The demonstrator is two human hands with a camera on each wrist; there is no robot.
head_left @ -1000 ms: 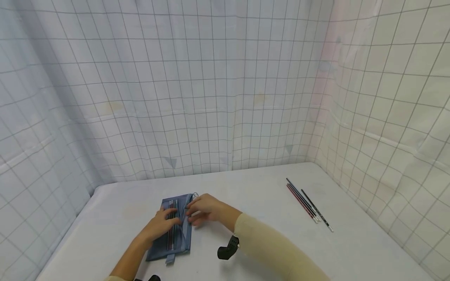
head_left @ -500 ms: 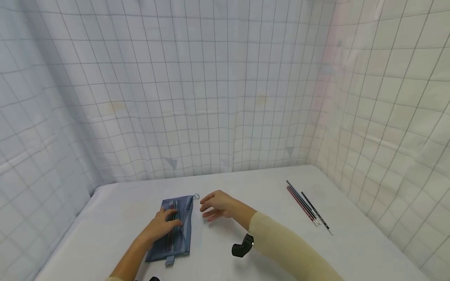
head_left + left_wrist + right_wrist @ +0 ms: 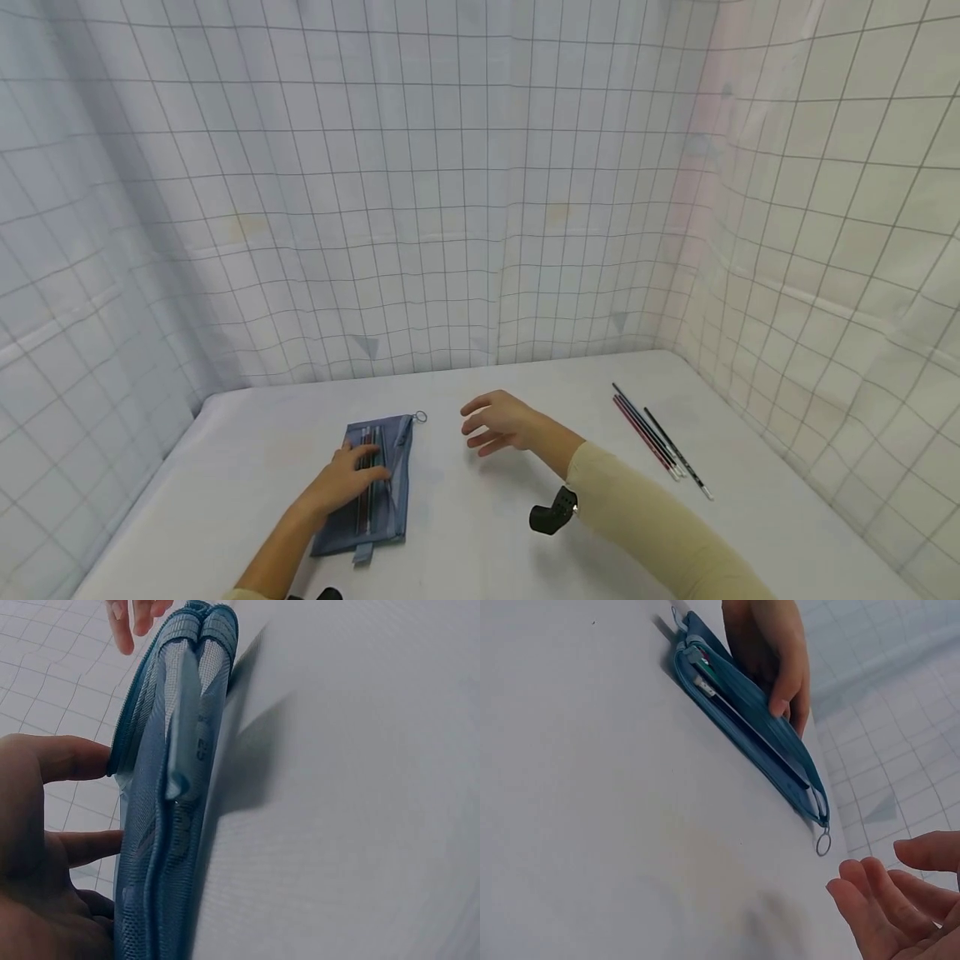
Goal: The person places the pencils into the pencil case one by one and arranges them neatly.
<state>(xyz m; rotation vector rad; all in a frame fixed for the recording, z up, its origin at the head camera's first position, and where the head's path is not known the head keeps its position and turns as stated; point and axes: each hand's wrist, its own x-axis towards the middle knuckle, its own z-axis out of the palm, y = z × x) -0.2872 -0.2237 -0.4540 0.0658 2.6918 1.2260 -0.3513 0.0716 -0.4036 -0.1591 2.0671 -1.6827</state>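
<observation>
A blue mesh pencil case (image 3: pixel 397 500) lies on the left part of the table, with several pencils showing through its top. My left hand (image 3: pixel 347 483) rests on it, thumb and fingers spread over the top face. In the right wrist view the zip side of the pencil case (image 3: pixel 757 750) gapes, and a pencil (image 3: pixel 705 686) with a white end shows inside the opening. A ring (image 3: pixel 420 417) hangs from the zip at the far corner. My right hand (image 3: pixel 502 423) hovers over the table to the right of the case, fingers loosely bent and holding nothing.
Several loose pencils (image 3: pixel 648 437), dark red, blue and black, lie at the right side of the white table (image 3: pixel 540 383). One black pencil (image 3: pixel 677 452) lies slightly apart from them. White checked curtains (image 3: pixel 465 208) surround the table at the back and sides.
My right hand has drawn away from the zip side of the pencil case and moved to the right. The left hand stays on the case.
</observation>
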